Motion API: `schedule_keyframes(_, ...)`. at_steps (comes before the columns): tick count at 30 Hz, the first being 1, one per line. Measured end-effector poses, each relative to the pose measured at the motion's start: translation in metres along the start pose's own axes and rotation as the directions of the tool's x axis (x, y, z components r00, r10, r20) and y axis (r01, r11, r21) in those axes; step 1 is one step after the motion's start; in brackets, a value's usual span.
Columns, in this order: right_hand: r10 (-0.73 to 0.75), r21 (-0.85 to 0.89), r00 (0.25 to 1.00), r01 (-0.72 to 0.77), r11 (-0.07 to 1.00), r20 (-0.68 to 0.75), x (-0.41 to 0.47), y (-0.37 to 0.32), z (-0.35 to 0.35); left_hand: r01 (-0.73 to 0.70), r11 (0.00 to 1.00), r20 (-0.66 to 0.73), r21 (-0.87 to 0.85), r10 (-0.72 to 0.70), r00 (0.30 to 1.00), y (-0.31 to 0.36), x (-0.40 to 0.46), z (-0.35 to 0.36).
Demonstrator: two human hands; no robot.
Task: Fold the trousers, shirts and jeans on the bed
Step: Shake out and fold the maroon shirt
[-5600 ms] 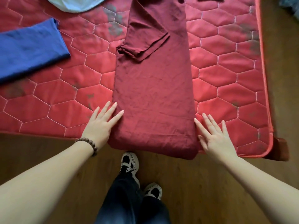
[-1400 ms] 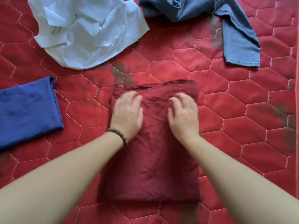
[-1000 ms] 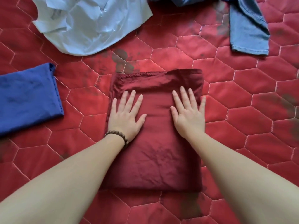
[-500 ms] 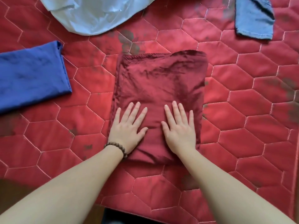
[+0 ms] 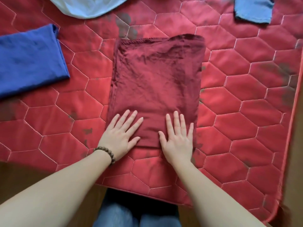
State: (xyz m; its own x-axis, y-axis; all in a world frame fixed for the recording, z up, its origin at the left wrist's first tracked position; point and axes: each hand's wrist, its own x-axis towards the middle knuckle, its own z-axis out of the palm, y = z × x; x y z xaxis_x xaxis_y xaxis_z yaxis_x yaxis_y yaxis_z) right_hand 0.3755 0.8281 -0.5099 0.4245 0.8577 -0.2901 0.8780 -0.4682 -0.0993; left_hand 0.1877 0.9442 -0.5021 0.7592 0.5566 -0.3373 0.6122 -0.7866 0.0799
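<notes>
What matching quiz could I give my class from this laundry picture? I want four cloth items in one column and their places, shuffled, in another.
Things:
1. dark red shirt
2. blue garment
3. pale blue shirt
4. denim jeans

Places:
A. top right corner
B. left edge, folded
C. centre, under both hands
D. top edge, left of centre

Pairs: 1-C, 2-B, 3-D, 4-A

Both forearms are bare to the frame's edge, no sleeves showing. The left hand (image 5: 120,135) has a bracelet of round dark brown beads (image 5: 107,154) snug at the wrist; the right hand (image 5: 177,138) wears nothing, no rings either. Lower down, the legs are in blue jeans (image 5: 136,216).
</notes>
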Motion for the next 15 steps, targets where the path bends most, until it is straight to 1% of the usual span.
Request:
schedule_keyframes(2,0.042,-0.019,0.998,-0.041,0.999,0.038,-0.005,0.016,-0.003,-0.015,1.000,0.035,0.025,0.014,0.999,-0.008,-0.007,-0.001)
schedule_keyframes(4,0.037,-0.008,0.998,-0.036,0.999,0.060,-0.006,0.018,-0.009,-0.020,1.000,0.048,0.020,0.019,0.999,-0.003,-0.006,-0.011)
schedule_keyframes(6,0.036,0.067,0.999,-0.037,0.997,0.020,-0.004,0.012,-0.016,-0.048,0.999,0.004,0.008,0.048,0.999,0.008,0.006,-0.024)
schedule_keyframes(7,0.056,0.125,0.998,-0.052,0.991,-0.029,-0.002,0.009,-0.020,-0.086,0.996,-0.034,0.003,0.086,0.996,0.014,0.017,-0.032)
schedule_keyframes(8,0.110,0.181,0.990,-0.091,0.979,-0.094,0.001,0.006,-0.024,-0.131,0.991,-0.064,-0.005,0.130,0.989,0.021,0.032,-0.040)
schedule_keyframes(9,0.197,0.232,0.968,-0.158,0.960,-0.154,0.005,0.005,-0.029,-0.177,0.984,-0.078,-0.009,0.176,0.981,0.029,0.052,-0.049)
schedule_keyframes(10,0.303,0.276,0.935,-0.247,0.929,-0.182,0.011,0.004,-0.035,-0.226,0.974,-0.079,-0.001,0.225,0.971,0.037,0.074,-0.058)
schedule_keyframes(11,0.407,0.307,0.899,-0.347,0.886,-0.158,0.018,0.006,-0.041,-0.283,0.959,-0.072,0.025,0.284,0.956,0.046,0.098,-0.067)
schedule_keyframes(12,0.495,0.318,0.864,-0.446,0.837,-0.092,0.025,0.008,-0.046,-0.349,0.935,-0.064,0.067,0.353,0.933,0.054,0.122,-0.075)
schedule_keyframes(13,0.561,0.314,0.828,-0.528,0.789,-0.016,0.032,0.010,-0.049,-0.420,0.900,-0.053,0.119,0.428,0.902,0.063,0.146,-0.083)
schedule_keyframes(15,0.631,0.334,0.770,-0.623,0.708,0.099,0.044,0.015,-0.053,-0.540,0.809,0.010,0.230,0.553,0.833,0.077,0.188,-0.097)
